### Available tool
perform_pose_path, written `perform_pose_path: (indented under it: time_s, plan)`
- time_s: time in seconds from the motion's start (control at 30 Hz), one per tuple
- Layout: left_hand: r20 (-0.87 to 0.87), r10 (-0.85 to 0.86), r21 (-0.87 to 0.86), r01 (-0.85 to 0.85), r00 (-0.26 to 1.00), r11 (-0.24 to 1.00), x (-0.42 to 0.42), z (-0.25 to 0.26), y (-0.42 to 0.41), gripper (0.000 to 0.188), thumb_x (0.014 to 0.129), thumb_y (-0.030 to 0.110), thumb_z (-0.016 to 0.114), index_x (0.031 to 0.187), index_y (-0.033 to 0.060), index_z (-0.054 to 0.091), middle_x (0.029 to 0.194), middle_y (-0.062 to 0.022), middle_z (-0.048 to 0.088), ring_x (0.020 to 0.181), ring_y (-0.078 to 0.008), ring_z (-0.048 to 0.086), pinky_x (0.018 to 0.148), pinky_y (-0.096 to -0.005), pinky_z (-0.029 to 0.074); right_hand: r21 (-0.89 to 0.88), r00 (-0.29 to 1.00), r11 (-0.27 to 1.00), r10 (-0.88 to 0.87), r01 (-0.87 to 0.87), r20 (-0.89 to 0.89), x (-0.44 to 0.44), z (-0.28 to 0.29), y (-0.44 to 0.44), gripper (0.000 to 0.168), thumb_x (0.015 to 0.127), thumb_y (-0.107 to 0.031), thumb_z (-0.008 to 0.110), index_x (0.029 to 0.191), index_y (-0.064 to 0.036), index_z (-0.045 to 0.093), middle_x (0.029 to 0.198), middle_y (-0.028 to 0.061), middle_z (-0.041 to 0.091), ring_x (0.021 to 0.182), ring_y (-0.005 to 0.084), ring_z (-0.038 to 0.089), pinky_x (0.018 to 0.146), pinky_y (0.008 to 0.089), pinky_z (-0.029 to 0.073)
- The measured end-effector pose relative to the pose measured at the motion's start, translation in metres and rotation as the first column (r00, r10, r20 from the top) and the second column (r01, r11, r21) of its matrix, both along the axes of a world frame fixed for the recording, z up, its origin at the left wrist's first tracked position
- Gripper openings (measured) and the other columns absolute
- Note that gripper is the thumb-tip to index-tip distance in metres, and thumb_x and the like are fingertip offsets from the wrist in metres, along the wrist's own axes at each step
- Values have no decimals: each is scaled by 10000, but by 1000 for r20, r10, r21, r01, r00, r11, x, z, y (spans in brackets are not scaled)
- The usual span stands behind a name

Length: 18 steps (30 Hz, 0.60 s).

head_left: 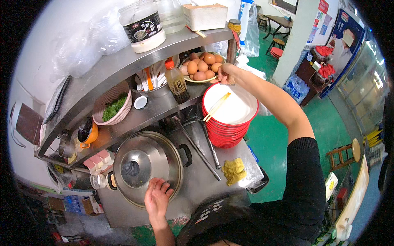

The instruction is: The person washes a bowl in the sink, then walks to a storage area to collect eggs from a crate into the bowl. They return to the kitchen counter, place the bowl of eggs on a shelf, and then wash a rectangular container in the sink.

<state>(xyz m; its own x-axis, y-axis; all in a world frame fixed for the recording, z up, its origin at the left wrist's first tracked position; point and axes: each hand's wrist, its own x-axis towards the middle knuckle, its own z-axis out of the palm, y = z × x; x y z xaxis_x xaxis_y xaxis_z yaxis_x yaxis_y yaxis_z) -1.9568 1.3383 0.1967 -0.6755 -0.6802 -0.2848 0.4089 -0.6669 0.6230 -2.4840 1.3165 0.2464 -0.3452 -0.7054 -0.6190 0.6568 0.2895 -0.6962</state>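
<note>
My right hand (226, 74) reaches to the rim of a bowl of brown eggs (202, 66) on the middle shelf. Its fingers are curled at the bowl's edge; whether they grip it cannot be made out. Just below that hand stands a tall stack of red bowls with white insides (238, 104). A pair of chopsticks (217, 107) lies across the top bowl. My left hand (158, 196) is empty, fingers loosely bent and apart, over the near edge of a large steel pot's lid (154, 166). The lid has a dark knob (130, 168).
A sauce bottle with a red cap (176, 81), a pink basket of chopped greens (112, 106) and a white lid (140, 102) sit on the shelf. Metal rods (198, 149) and a yellow cloth (234, 171) lie on the steel counter. Jars (143, 27) line the upper shelf.
</note>
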Motion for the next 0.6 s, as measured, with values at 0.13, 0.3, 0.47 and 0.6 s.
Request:
perform_pose_path:
  time_s: [0.13, 0.3, 0.47, 0.6]
  plan:
    - [-8, -73, -13, 73, 997, 997, -11, 1, -2, 262, 868, 274, 496, 1073, 111, 509, 1000, -43, 567, 891, -206, 541, 751, -371, 450, -43, 998, 998, -43, 45, 50, 0, -6, -9, 164, 761, -15, 336, 903, 53, 384, 948, 294, 555, 454, 73, 459, 326, 178, 312]
    - [-38, -132, -35, 131, 991, 991, -23, 4, 2, 260, 865, 274, 504, 1070, 113, 509, 1006, -42, 568, 882, -201, 545, 750, -368, 452, -23, 995, 995, -97, 98, 35, 1, -11, -21, 118, 818, -35, 321, 897, 0, 402, 909, 252, 576, 425, 54, 438, 327, 158, 310]
    - [-41, -148, -9, 148, 988, 989, -21, -1, 2, 249, 872, 265, 496, 1068, 113, 509, 1004, -44, 571, 872, -204, 551, 751, -370, 460, 19, 986, 995, -96, 94, 133, -8, -26, -26, 224, 855, -57, 294, 937, 90, 441, 785, 185, 580, 421, 49, 456, 310, 158, 303]
    - [-37, -129, 14, 130, 991, 991, -17, -3, 2, 225, 880, 250, 483, 1056, 114, 511, 1007, -44, 574, 861, -204, 554, 741, -368, 460, 8, 976, 997, -73, 73, 205, -8, -31, -27, 349, 822, -38, 321, 1052, 199, 432, 616, 57, 498, 399, 42, 431, 317, 155, 298]
